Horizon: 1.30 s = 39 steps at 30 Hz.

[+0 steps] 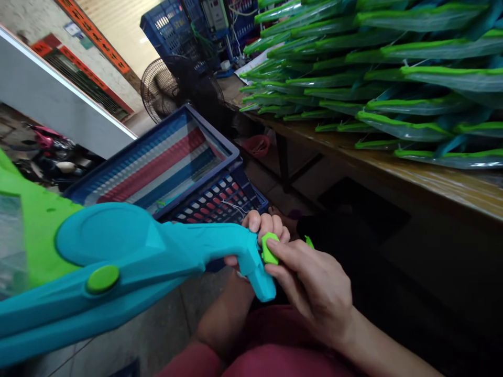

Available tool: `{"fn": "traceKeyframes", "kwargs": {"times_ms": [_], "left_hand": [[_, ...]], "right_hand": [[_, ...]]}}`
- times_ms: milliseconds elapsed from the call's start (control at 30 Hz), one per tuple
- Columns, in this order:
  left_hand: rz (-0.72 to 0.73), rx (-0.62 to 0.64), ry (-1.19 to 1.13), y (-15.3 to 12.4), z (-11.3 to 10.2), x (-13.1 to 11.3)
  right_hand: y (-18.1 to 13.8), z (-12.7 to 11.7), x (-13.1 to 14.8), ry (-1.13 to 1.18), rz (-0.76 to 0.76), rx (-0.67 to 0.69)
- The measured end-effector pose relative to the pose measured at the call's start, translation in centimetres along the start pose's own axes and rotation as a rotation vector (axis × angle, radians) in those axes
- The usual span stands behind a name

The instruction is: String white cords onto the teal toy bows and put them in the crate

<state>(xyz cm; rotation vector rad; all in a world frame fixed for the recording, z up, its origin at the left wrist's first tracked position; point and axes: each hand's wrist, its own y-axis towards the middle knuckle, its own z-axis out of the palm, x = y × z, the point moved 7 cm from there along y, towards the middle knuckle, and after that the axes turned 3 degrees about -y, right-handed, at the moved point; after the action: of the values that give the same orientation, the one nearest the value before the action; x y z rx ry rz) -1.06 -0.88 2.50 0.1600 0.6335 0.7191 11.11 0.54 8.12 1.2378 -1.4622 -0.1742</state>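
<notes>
A teal plastic toy [157, 256] with a pistol-like grip reaches in from the left; its exact kind I cannot tell. It carries a round green button [102, 279] and a broad green part [47, 230] at the far left. My left hand [264, 225] is closed round the grip end from behind, partly hidden by it. Between the thumb and forefinger of my right hand [318, 280] is a small bright green plastic piece [270, 248], held against the back of the grip. Another green bit [309, 242] shows just behind my right hand.
Many green and teal items in clear wrap [393, 99] are stacked on a wooden table [444, 183] to the right. A blue crate [231, 162] with a striped lining stands ahead. Beyond it are a black fan [161, 89] and more blue crates [167, 26].
</notes>
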Motion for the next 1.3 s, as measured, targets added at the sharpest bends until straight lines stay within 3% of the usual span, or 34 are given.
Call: {"fn": "traceKeyframes", "kwargs": {"times_ms": [200,367,600,800,1167,1300], "left_hand": [[0.012,-0.155,0.166,0.0,-1.7,-0.2],[-0.01,-0.233,0.079,-0.4,-2.0,0.1],[-0.047,-0.242,0.062,-1.3,-1.8,0.1],[-0.029,-0.233,0.131,-1.0,-1.3,-0.3],[-0.06,-0.279,0.221,-1.0,-1.6,-0.4],[-0.018,-0.14,0.169,-0.5,-0.6,-0.6]], "right_hand": [[-1.2,0.8,-0.2,0.028,0.026,-0.017],[-1.0,0.8,-0.5,0.117,0.078,-0.025],[-0.5,0.3,0.1,0.085,0.084,0.02],[-0.5,0.4,0.8,-0.049,0.003,0.032],[-0.7,0.5,0.8,-0.047,-0.096,0.03],[-0.5,0.3,1.1,-0.052,-0.084,0.094]]}}
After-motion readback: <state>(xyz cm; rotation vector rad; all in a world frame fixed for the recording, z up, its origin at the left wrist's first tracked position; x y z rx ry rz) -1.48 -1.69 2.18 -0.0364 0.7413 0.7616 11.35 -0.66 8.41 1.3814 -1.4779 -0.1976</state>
